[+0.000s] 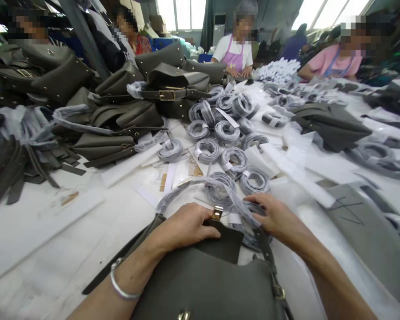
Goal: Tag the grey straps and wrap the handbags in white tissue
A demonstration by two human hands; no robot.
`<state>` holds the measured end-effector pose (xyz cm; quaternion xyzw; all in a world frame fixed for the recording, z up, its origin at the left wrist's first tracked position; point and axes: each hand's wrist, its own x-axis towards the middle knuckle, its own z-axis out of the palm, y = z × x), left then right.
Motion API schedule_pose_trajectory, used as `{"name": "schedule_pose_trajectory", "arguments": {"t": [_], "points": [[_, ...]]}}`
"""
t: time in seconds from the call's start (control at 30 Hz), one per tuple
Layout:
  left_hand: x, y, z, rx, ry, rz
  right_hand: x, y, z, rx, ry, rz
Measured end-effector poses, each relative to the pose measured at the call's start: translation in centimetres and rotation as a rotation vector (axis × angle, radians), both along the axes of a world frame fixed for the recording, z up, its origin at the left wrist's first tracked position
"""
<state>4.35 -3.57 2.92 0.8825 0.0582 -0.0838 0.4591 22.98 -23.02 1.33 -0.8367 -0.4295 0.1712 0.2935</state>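
Olive-grey leather handbag, one piece, lies nearest to the wearer on the white table, its lower part cut by the picture edge. Its wider side appears to run from left to right, and its one dark leather flap points away from the wearer. One gold metal clasp sits at the flap's far edge. One grey plastic-wrapped strap makes an arch beyond the handbag. What is inside the handbag, I cannot tell.

The left hand has its thumb and fingers closed on the flap, beside the clasp; one silver bracelet is on this wrist. The right hand has half-bent fingers, a little spread, at the strap and the nearest coils; whether it grips them, I cannot tell.

Just beyond the handbag, more than ten grey plastic-wrapped coils lie together, several with a white paper band. Beyond the handbag to the left is a heap of several olive leather bags; to its right lies one flat grey panel with dark drawn lines. Farthest from the handbag, at least four people are visible, two wearing aprons.
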Motion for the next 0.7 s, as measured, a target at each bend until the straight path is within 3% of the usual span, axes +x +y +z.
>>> {"name": "schedule_pose_trajectory", "arguments": {"t": [0.1,0.2,0.33,0.47,0.57,0.63,0.7], "points": [[0.1,0.1,-0.2,0.081,-0.049,-0.01,-0.6,0.5,-0.7,-0.094,-0.183,0.029],[-0.1,0.0,0.1,0.236,-0.01,0.043,-0.8,-0.2,0.0,-0.209,-0.359,-0.118],[-0.5,-0.1,0.4,0.355,-0.019,0.135,0.7,-3.5,1.9,-0.287,-0.548,-0.276],[-0.7,0.0,0.2,0.437,-0.008,0.258,2.5,-6.6,3.4,-0.349,-0.542,-0.345],[-0.5,-0.1,0.0,0.47,0.017,0.329,1.3,-6.3,5.0,-0.239,-0.587,-0.301],[-0.4,-0.2,0.0,0.48,0.026,0.344,-1.5,-4.6,6.3,-0.05,-0.609,-0.266],[-0.3,-0.1,0.2,0.485,0.037,0.344,-5.5,-2.3,7.4,0.083,-0.495,-0.095]]}}
